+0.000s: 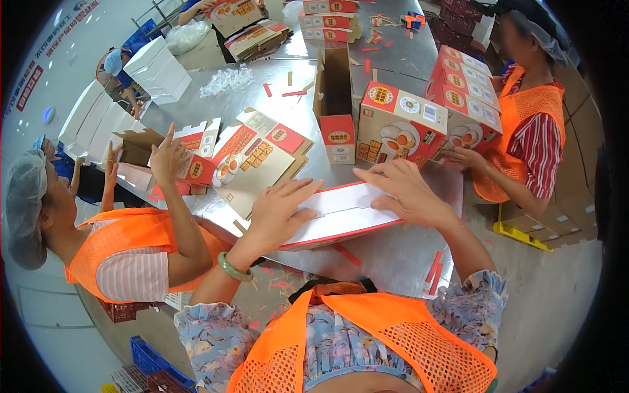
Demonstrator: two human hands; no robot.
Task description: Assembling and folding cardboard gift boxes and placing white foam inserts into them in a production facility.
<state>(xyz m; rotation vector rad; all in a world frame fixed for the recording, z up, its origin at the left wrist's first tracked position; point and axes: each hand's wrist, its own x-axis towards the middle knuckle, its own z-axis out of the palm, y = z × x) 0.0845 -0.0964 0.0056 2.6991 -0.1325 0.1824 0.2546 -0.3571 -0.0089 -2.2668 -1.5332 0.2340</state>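
In front of me at the table's near edge lies a carton [347, 208] with its white side facing up and red edges. A seam with small slots runs along the middle of that white face. My left hand [278, 213] rests on the carton's left end, fingers stretched out and thumb on the white panel. At the other end, my right hand [406, 193] lies with its fingers extended and its thumb on the panel too. Just beyond stand a printed egg carton [401, 124] and an open-topped carton [335, 105]. Flattened cartons [259, 157] lie to the left.
A co-worker at the left [131, 242] raises both hands beside an open carton [139, 147]. Another co-worker [524, 131] at the right touches a row of finished-looking cartons [462, 85]. Red strips [434, 268] litter the metal table [386, 252]. Clear plastic pieces [226, 80] lie farther back.
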